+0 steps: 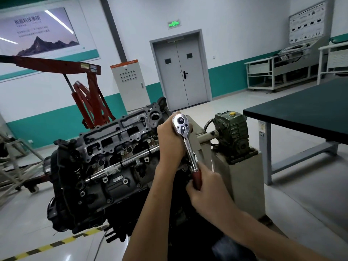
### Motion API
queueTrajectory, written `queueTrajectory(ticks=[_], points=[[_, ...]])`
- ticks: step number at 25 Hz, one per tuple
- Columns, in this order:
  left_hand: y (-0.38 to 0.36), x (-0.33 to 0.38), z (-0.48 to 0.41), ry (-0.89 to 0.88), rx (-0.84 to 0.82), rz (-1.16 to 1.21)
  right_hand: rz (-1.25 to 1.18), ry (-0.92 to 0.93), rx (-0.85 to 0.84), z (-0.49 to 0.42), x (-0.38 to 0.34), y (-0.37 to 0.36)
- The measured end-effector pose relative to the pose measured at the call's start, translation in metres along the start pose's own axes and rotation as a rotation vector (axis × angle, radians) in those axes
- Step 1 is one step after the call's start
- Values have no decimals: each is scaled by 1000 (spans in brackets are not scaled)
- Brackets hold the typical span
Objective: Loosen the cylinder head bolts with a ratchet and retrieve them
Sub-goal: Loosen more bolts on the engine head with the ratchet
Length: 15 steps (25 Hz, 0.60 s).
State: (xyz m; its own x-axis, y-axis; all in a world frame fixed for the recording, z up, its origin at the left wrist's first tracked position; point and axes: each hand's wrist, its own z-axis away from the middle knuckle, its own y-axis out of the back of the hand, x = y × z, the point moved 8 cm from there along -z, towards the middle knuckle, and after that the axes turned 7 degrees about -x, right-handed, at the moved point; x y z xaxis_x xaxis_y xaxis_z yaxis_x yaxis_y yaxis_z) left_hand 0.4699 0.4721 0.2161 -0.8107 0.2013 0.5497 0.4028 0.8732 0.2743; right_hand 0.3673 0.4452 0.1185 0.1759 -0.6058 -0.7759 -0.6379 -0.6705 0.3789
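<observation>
Chrome ratchet (185, 140) sits at the right end of the engine (116, 140) — mid-loosening, by the look of it.
The bolt under the socket is hidden, so the job now is to press the ratchet head square and straight down while the handle swings in short, steady pulls — any tilt could let it slip off. Left hand (169, 140) curls its fingers round the ratchet head, steadying it; right hand (205, 187) grips the red handle (196, 178) in a closed fist. A long steel bar (120, 163) lies across the engine top.
</observation>
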Motion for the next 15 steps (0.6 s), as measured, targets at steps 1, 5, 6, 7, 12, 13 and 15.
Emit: queueTrajectory(ticks=[1,5,6,7,12,13,15], points=[[2,0,-2,9,-4,-26,68,11,-39,-4,3,10],[2,5,-7,5,-19,-91,528,135,-214,-46,11,77],[2,6,-7,4,-26,-84,676,193,-208,-59,6,92],[2,5,-7,7,-29,-73,780,247,-189,-69,1,100],[3,10,3,-58,20,-38,463,115,-162,-39,18,69],[2,11,6,-67,46,-28,371,78,-104,-27,18,55],[1,6,7,-41,81,4,212,46,55,-9,9,30]])
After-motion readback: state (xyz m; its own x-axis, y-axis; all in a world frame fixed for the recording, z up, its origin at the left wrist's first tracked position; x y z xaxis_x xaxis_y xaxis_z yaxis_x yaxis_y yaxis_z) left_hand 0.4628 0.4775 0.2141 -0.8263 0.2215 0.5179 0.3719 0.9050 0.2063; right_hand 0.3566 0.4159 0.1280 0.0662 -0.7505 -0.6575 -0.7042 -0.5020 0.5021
